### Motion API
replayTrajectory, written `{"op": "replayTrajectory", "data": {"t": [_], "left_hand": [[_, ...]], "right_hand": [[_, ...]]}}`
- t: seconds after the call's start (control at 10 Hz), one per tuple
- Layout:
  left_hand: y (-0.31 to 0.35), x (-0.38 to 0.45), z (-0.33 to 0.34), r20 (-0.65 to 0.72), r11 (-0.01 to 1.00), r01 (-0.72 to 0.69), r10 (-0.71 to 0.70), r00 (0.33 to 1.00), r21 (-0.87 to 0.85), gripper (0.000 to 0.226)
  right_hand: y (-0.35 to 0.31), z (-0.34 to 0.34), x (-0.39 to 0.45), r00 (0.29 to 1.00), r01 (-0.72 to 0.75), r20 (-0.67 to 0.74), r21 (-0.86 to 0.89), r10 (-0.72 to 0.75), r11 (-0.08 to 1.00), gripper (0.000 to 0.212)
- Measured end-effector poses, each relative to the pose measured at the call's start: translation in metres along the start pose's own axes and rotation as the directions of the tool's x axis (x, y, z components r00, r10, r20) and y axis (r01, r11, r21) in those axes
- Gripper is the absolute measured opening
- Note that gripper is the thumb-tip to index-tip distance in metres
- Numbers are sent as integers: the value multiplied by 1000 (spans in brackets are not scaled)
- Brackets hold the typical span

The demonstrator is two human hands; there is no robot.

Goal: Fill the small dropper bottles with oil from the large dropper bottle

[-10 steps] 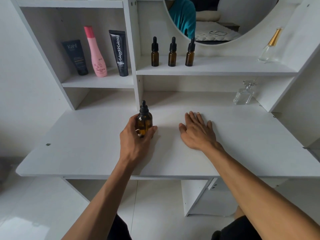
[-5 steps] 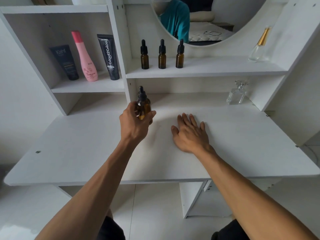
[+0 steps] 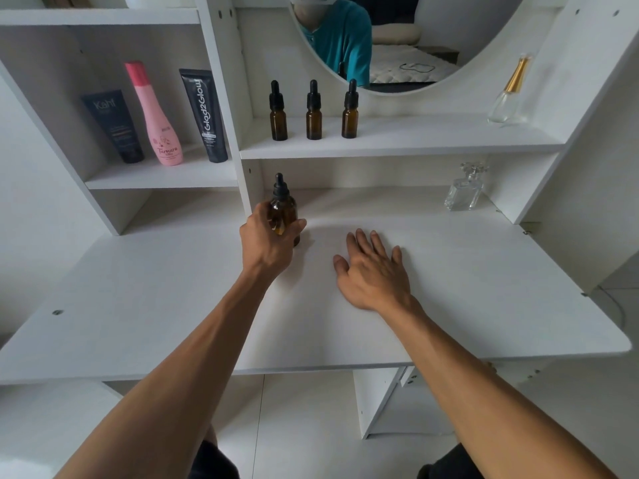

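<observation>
My left hand (image 3: pixel 268 242) grips the large amber dropper bottle (image 3: pixel 283 210), which stands upright with its black dropper cap on, near the back of the white desk (image 3: pixel 138 299) by the shelf divider. Three small amber dropper bottles (image 3: pixel 313 112) with black caps stand in a row on the shelf above, apart from both hands. My right hand (image 3: pixel 371 271) rests flat on the desk with fingers spread, to the right of the large bottle and holding nothing.
Two dark tubes (image 3: pixel 112 127) and a pink bottle (image 3: pixel 157 115) stand on the left shelf. A clear glass perfume bottle (image 3: pixel 465 188) sits at the back right of the desk; another with a gold cap (image 3: pixel 508 95) is on the upper shelf. A round mirror (image 3: pixel 380 39) hangs above.
My left hand has carried the large bottle away from me toward the back of the desk near the divider. My right hand stays flat on the desk.
</observation>
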State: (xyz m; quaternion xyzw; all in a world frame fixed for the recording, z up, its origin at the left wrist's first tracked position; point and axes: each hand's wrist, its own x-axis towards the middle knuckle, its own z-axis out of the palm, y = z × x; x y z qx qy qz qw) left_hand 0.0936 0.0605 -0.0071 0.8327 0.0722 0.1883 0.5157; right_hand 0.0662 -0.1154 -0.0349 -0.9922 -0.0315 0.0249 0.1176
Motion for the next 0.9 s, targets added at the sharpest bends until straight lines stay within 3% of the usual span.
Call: {"op": "replayTrajectory", "data": {"t": [0.6, 0.9], "left_hand": [[-2, 3, 4, 26, 1000, 12, -12, 1000, 22, 61], [-13, -15, -3, 72, 995, 59, -64, 995, 76, 78]], "right_hand": [[0, -1, -1, 1000, -5, 21, -8, 5, 1000, 64], [1, -2, -3, 999, 7, 31, 13, -8, 1000, 63]]}}
